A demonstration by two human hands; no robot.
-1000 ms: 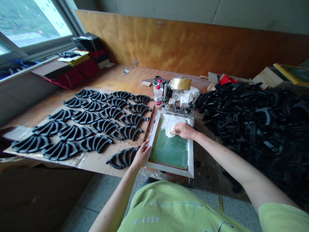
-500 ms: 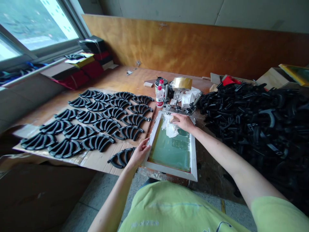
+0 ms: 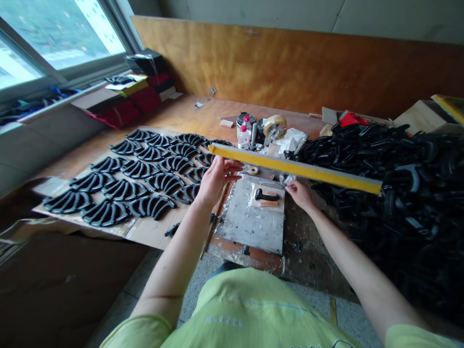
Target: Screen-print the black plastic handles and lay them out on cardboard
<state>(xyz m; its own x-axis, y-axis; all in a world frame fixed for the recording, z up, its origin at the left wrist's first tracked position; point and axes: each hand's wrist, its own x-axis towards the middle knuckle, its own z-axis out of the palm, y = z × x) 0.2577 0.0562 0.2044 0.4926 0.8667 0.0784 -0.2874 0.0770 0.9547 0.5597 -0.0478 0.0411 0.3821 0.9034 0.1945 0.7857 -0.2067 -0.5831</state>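
Observation:
My left hand grips the left side of the screen frame, which is tilted up off the table and shows edge-on as a long yellow bar. Under it lies a grey metal plate with one small black part on a clear sheet near its far end. My right hand rests at the plate's right edge, below the raised frame. Its fingers are loosely bent toward the black part and nothing shows in them.
Rows of black curved parts lie on cardboard to the left. A big heap of the same black parts fills the right. A bottle, a can and a tape roll stand behind the plate.
The screen frame lay flat with my right hand wiping across it. Now my left hand has swung it upward, baring the plate, and my right hand has dropped to the plate's edge.

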